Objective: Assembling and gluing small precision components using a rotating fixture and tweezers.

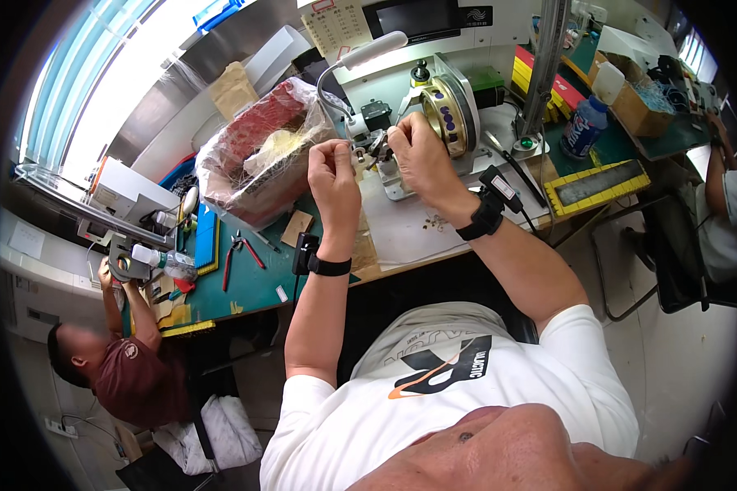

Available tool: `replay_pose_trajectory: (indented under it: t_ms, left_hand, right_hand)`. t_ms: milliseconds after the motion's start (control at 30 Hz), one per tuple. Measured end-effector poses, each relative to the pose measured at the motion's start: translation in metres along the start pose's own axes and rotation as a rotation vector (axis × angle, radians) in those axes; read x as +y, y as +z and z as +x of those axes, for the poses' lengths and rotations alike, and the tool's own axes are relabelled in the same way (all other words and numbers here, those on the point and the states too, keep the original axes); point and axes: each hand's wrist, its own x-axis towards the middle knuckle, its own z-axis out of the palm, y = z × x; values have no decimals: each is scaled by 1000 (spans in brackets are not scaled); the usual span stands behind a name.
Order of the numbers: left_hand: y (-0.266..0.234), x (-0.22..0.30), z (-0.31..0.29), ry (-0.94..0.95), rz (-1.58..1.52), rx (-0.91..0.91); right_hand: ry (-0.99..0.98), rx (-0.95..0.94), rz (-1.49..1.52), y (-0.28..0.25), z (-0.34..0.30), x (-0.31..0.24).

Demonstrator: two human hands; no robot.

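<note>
In front of me stands a bench machine with a round gold-coloured wheel (444,121) and a silver metal base (397,186). My left hand (334,176) is raised just left of the machine's small metal parts, thumb and fingers pinched together. Whatever lies in that pinch is too small to make out. My right hand (422,155) is closed with bent fingers, close to the small dark metal parts (377,147) in front of the wheel. Its fingertips hide what they hold or touch. A bent-neck lamp (373,51) leans over both hands.
Left of my hands sits a plastic-lined red box (250,155) with pale stringy scraps. Red-handled pliers (239,254) and a wooden block (297,227) lie on the green mat. At right are a black-handled tool (520,172), a blue bottle (585,127) and a yellow-edged tray (598,188). Another person (139,372) works at left.
</note>
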Motion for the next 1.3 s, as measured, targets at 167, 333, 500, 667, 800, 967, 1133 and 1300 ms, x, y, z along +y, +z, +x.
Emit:
replay_pose_trajectory:
  t_ms: [167,333,500,667,800,967,1133,1300]
  left_hand:
    - [10,-8,-24,-467,-624,-296]
    - [7,-10,-15,-466,-672,-365]
    - [5,-21,-19,-448,-610,-327]
    - [2,-20,-22,-421,-522,-329]
    - [3,-17,-20,-409,-470,-348]
    - [3,-14,-20,-395,-426,-351]
    - [5,-13,-17,-358,-371,-359]
    - [-9,-5,-22,-53,13,80]
  right_hand:
    - [34,-42,67,-1,-2,0]
    - [22,-25,73,0,-3,3]
    - [87,-111,281,-10,-33,-4]
    - [-137,-12,50,-74,-62,-32]
    - [-234,595,75,-150,-9,-22]
    - [-177,713,-185,-219,43,-7]
    - [-90,635,-112,-239,58,-7]
    - [-49,604,-71,-213,25,-19]
